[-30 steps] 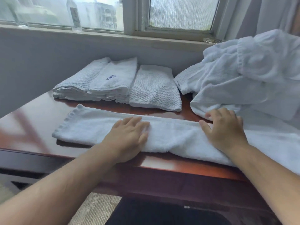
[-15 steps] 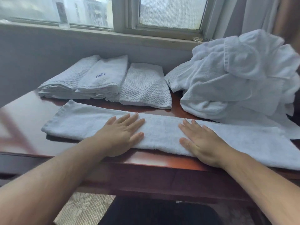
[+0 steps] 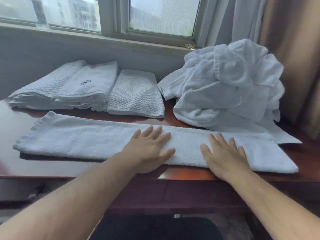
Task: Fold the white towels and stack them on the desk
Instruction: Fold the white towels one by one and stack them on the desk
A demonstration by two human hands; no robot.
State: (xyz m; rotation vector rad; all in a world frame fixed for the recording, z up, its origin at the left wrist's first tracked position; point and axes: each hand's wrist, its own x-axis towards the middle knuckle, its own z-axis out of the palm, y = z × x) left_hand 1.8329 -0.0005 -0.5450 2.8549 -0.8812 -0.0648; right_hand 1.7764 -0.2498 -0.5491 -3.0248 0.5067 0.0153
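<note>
- Long towel [image 3: 97,141]: soft, limp and light; likely best pinched at its end corners.
- Left hand [image 3: 147,151], right hand [image 3: 225,155]: fingers flat and released, pressing it onto the worktop [image 3: 72,168].

A window [image 3: 162,14] is set above a grey wall [image 3: 52,54]. A brown curtain [image 3: 290,49] is hung at the right. A small clear object [image 3: 191,46] is seen on the sill [image 3: 103,38].

Glossy wooden desk [image 3: 190,174], long folded towel [image 3: 83,141], folded stacks [image 3: 90,90], crumpled pile [image 3: 230,90]
</note>
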